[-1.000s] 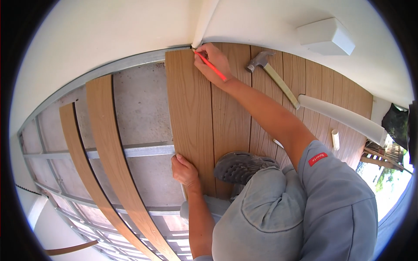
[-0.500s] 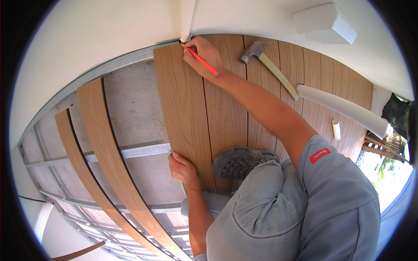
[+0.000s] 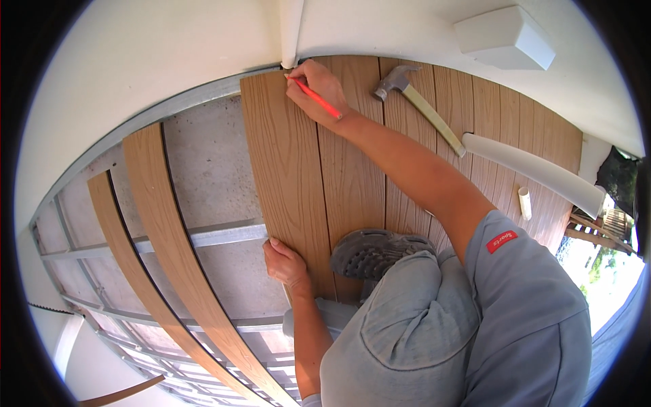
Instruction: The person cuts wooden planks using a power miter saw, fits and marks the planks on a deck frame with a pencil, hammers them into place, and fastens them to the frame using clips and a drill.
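Observation:
A red pencil (image 3: 324, 104) is pinched in my right hand (image 3: 316, 85), its tip at the far end of a wood-grain plank (image 3: 278, 146). That tip rests close to the foot of a white pipe (image 3: 289, 34) by the wall. My left hand (image 3: 286, 263) is closed on the plank's left edge, thumb on top and the other fingers partly hidden. To the right, more planks of the same kind lie side by side. A claw hammer (image 3: 424, 112) with a pale handle lies on them, beyond my right forearm.
A metal frame (image 3: 217, 235) over a concrete base spans the left side. Two loose planks, a wide one (image 3: 152, 173) and a narrow one (image 3: 112, 217), lie across it. A long white pipe piece (image 3: 536, 169) and a short one (image 3: 524, 203) sit right. My dark clog (image 3: 373, 254) presses on the planks.
The pencil tip has shifted slightly toward me from the plank's far edge, with my right hand. My left hand keeps its place.

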